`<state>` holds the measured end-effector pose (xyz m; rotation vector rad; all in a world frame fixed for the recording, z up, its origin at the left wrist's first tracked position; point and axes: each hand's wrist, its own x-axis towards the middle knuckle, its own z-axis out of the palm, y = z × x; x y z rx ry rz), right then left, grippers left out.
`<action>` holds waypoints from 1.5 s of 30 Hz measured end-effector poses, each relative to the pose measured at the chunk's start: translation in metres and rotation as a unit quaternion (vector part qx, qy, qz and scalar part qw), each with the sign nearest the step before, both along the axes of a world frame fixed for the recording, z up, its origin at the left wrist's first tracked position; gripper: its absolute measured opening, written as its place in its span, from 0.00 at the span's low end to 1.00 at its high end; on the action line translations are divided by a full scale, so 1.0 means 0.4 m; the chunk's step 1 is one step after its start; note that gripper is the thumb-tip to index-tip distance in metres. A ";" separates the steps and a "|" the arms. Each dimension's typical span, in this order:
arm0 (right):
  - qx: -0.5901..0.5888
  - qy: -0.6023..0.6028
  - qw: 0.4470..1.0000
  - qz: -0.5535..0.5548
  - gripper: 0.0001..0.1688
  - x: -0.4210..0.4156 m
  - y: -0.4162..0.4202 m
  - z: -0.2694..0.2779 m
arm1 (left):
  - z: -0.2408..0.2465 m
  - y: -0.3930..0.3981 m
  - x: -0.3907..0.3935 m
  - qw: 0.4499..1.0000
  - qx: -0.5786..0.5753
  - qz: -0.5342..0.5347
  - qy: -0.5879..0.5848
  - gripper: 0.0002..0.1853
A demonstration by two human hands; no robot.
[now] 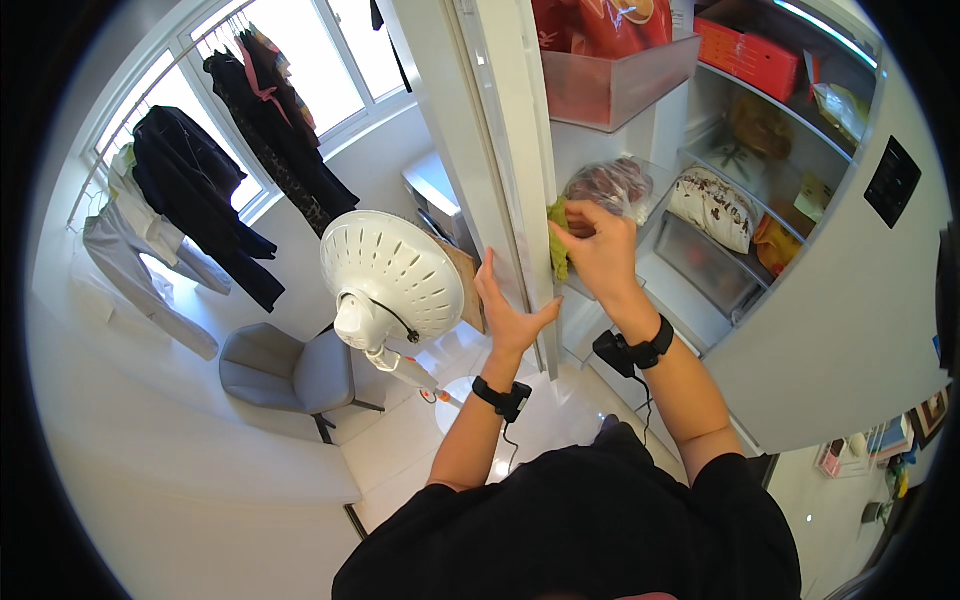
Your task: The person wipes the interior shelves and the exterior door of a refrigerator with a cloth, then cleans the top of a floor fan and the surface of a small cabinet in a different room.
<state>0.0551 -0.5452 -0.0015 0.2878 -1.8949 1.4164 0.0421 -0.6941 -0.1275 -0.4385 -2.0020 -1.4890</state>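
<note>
In front of me the refrigerator door [499,172] stands open, its edge towards me. My left hand [514,319] grips this edge, fingers along the outer side and thumb across towards the inner side. A yellow-green cloth [559,247] is pinched in the fingers of my right hand [604,244]. The cloth lies against the door's inner side, beside the shelves, and is partly hidden by my fingers. Just beyond that hand, a clear plastic bag [611,187] with dark reddish contents rests on a door shelf. A translucent door bin [619,86] above holds red packages.
The refrigerator interior on the right holds a red box [750,56], a patterned white bag [712,206] and a translucent drawer [709,262]. Left of the door stand a white fan [397,277] and a grey chair [289,367]. Clothes [187,176] hang by the window.
</note>
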 end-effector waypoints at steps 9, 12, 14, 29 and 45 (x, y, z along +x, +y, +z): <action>-0.109 0.036 0.993 0.005 0.14 -0.037 -0.046 0.135 | 0.000 -0.015 -0.012 1.000 -0.015 0.007 -0.002 0.66; -0.195 0.068 0.978 0.009 0.14 -0.067 -0.061 0.171 | -0.001 -0.007 -0.009 1.000 -0.018 0.012 -0.002 0.66; -0.190 0.061 0.980 -0.026 0.14 -0.085 -0.067 0.175 | -0.001 0.004 -0.013 1.000 -0.011 0.015 0.005 0.66; -0.088 0.076 0.992 -0.050 0.12 -0.007 -0.048 0.063 | -0.016 -0.022 -0.026 0.999 0.002 -0.030 -0.043 0.70; -0.087 0.227 0.969 0.043 0.15 0.027 -0.079 0.360 | -0.022 -0.004 -0.018 1.000 -0.003 0.001 0.004 0.67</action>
